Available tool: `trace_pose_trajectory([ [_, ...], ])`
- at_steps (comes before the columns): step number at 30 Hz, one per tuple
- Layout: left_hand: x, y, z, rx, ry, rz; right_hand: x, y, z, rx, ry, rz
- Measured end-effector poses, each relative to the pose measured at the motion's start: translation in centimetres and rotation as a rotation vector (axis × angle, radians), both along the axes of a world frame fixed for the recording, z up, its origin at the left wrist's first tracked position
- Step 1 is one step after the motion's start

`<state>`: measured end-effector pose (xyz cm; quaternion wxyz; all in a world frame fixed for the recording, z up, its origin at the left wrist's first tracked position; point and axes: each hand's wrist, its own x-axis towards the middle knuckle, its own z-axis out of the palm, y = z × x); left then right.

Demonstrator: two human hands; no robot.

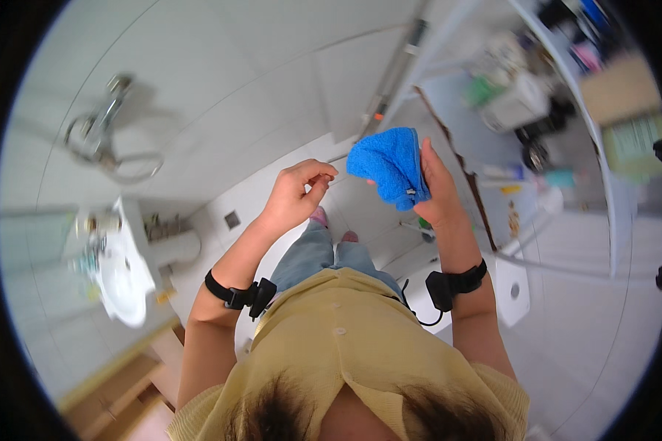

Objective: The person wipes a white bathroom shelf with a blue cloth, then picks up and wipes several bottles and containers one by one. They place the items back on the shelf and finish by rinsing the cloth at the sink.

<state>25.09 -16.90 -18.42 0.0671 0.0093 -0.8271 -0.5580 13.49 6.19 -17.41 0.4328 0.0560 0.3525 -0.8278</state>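
I see the right hand (435, 192) pinching the blue cloth (388, 173), fingers closed on one edge; grip looks thin, so it could slip to the floor. Left hand (296, 195) left of the cloth, fingers loosely curled, empty. Beyond the cloth, the shower rail (394, 73) crowds; the sink (123, 275) sits far left.

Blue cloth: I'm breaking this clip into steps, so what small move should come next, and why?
Probably bring the left hand across to pinch the blue cloth's free edge. Only the right hand holds it, bunched, while the left is empty, fingers curled, just beside it.
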Motion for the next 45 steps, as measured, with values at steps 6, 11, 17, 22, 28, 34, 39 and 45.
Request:
trace_pose_trajectory([
  [6,12.4,-5.4,0.7,0.176,-0.16,0.338,6.3,-12.1,2.5,0.067,0.355,0.598],
  [11,23.2,-7.4,0.9,0.373,-0.181,0.513,15.1,-20.9,1.3,0.195,0.358,0.903],
  [17,39.1,-11.2,-0.8,0.649,0.006,0.8,30.0,-30.7,1.7,0.225,0.554,1.11],
  [22,50.5,-14.8,-1.5,0.884,0.207,1.008,41.8,-37.8,0.5,0.145,0.585,1.186],
  [28,60.8,-17.9,-2.3,1.385,0.554,1.033,54.9,-43.2,-0.1,-0.048,0.54,1.406],
  [34,65.9,-22.6,-4.9,1.397,0.615,1.188,60.0,-50.7,-2.5,-0.075,0.855,1.371],
  [39,69.3,-29.6,-5.4,1.395,0.547,1.33,62.7,-59.6,-4.9,-0.06,1.303,1.38],
  [45,75.0,-39.4,-6.1,1.459,0.471,1.398,62.5,-74.9,-8.6,0.041,1.206,0.958],
])
